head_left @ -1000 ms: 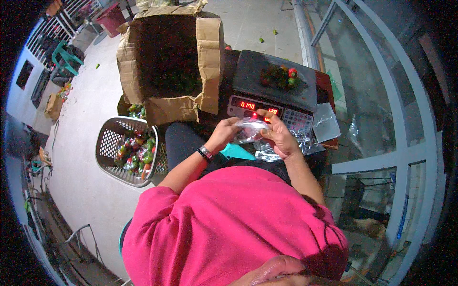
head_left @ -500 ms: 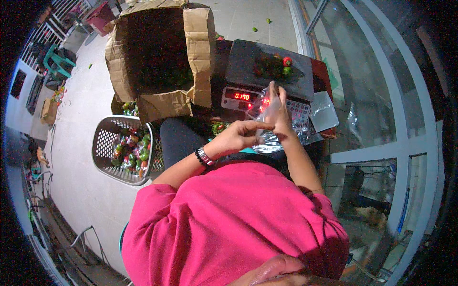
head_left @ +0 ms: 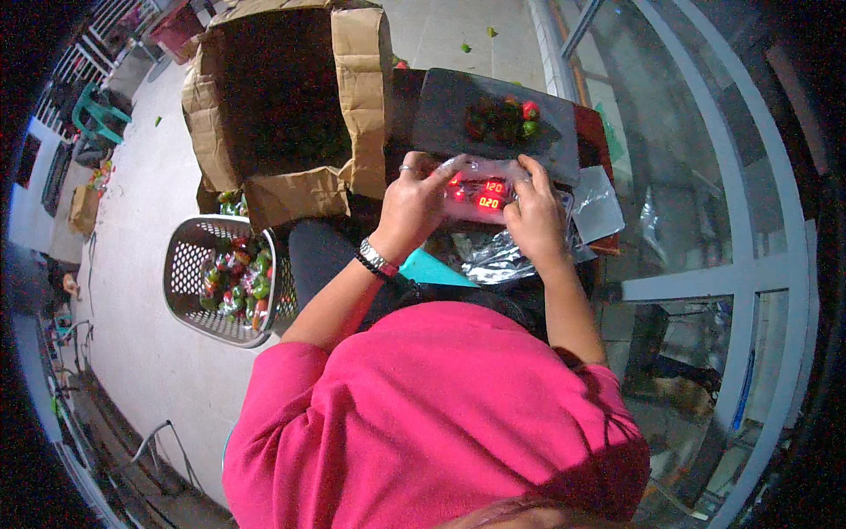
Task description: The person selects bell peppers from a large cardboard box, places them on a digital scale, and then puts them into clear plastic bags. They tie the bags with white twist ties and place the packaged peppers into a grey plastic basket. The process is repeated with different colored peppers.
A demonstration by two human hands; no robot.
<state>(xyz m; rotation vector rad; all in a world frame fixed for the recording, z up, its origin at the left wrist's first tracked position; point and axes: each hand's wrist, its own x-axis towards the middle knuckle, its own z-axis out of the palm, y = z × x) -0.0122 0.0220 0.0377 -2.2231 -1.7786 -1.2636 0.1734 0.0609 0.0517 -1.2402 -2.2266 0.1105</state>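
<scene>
My left hand [head_left: 416, 198] and my right hand [head_left: 536, 212] hold a clear plastic bag [head_left: 476, 216] stretched between them, fingers closed on its two sides. Through the film the red lit digits of a digital scale [head_left: 432, 115] show. On the scale's dark platform lies a small heap of red and green peppers [head_left: 507, 123], just beyond the bag. More clear plastic bags [head_left: 502, 257] lie in a shiny pile below my right hand. Whatever is inside the held bag, if anything, I cannot make out.
A large open brown paper sack [head_left: 363, 97] stands left of the scale, its inside dark. Nearer, a pale plastic basket [head_left: 181, 260] on the floor holds several bagged peppers [head_left: 236, 286]. A white tray [head_left: 597, 204] sits right of the scale, beside a glass door frame [head_left: 679, 284].
My hands have moved apart, spreading the plastic bag that was bunched at my right hand. My left hand has risen to the bag's left side. The peppers on the scale stay put.
</scene>
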